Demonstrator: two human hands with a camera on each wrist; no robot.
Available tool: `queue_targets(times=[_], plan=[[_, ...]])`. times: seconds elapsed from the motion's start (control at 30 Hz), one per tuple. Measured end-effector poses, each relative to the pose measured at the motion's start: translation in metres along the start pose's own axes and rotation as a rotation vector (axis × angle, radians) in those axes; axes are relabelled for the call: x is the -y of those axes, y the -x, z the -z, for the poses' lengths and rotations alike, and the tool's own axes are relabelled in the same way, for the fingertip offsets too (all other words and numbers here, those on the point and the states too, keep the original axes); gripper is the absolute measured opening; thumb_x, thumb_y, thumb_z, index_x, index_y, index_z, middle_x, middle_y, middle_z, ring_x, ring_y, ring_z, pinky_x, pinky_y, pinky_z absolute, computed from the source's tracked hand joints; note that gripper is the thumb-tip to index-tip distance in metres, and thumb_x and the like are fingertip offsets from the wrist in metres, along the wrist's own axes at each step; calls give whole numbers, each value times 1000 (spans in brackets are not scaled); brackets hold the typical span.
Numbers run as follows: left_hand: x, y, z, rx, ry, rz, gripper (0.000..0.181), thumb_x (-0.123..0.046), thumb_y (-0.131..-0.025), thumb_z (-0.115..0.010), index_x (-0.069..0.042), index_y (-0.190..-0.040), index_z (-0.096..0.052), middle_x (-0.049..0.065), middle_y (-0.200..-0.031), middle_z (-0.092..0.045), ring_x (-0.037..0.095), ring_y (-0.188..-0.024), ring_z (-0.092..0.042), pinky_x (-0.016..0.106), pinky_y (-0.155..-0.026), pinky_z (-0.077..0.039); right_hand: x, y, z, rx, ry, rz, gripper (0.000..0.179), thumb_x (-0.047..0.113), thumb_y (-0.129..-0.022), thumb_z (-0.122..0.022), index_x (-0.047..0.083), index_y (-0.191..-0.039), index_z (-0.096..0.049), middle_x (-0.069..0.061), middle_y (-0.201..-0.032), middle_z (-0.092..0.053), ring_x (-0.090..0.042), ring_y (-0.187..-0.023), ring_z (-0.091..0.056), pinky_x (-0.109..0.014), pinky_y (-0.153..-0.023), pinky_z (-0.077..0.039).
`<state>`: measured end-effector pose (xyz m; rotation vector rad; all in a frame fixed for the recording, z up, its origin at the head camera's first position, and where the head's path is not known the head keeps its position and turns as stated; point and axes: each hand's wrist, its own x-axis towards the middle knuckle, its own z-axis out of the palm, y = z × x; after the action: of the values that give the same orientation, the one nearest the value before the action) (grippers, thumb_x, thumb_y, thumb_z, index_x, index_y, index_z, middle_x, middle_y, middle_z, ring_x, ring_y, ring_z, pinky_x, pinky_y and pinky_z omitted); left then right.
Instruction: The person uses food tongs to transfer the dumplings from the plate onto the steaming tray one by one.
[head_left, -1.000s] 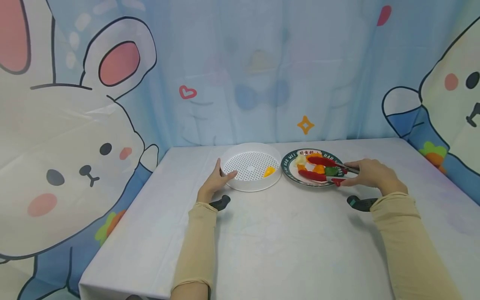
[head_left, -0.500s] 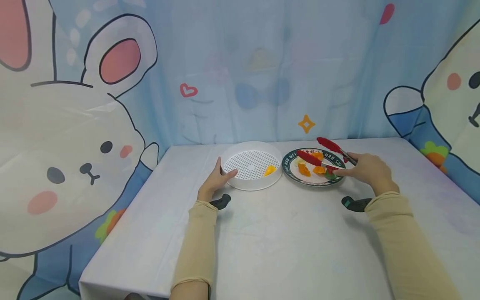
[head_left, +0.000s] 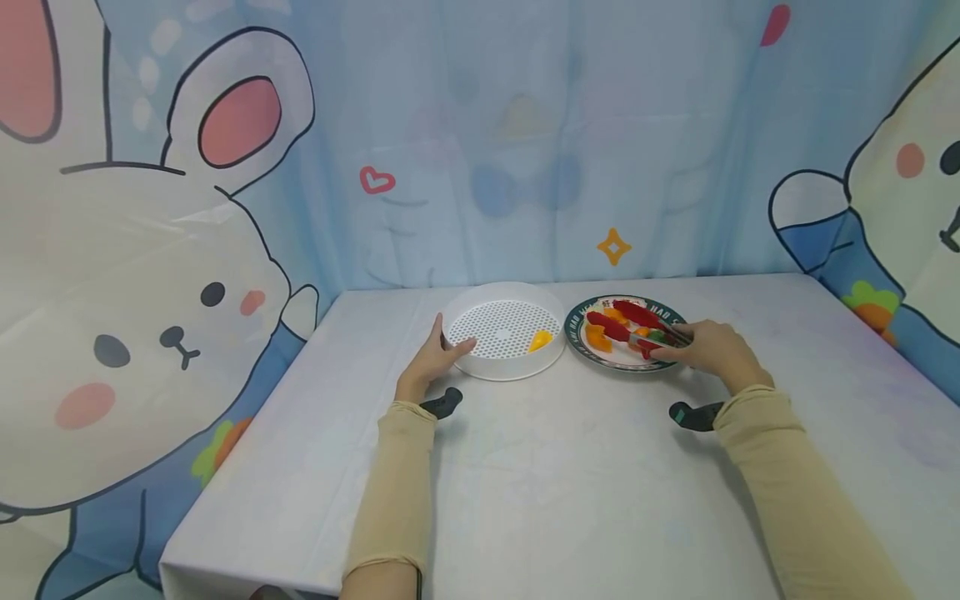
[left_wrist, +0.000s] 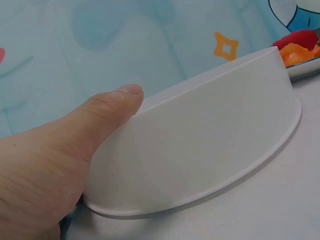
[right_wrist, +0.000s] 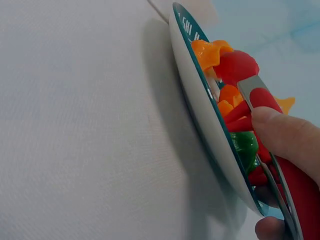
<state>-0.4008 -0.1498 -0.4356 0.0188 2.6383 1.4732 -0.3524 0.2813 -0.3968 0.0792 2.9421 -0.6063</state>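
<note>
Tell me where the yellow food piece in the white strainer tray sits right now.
In the head view, the yellow piece lies inside the white strainer tray, at its right edge, nearest the plate.

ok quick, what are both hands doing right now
Left hand: fingers relaxed, resting against the side of the white strainer, thumb on its rim.
Right hand: gripping the red tongs over the plate of food.
</note>
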Motion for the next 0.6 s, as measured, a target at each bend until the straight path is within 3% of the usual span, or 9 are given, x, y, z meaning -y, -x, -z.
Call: queue_targets(times=[0.2,0.6], plan=[[3,-2,0,-2,2,-13,110,-60,-81,-64,-23,-153,10,7,-162,0,24,-149,-2,44,-120,-8,1,-1,-3,-30,36,9,95,65,-75,-66,1,-141,-39,-38,-125,-46,-44,-97,-46,-52,-77,-48],[4,-2,0,4,20,-40,110,-59,-80,-65,-20,-153,8,8,-162,0,23,-149,-2,43,-121,-8,8,2,-2,-72,70,9,88,60,-78,-67,4,-140,-42,-37,-123,-47,-40,-91,-48,-41,-66,-46]])
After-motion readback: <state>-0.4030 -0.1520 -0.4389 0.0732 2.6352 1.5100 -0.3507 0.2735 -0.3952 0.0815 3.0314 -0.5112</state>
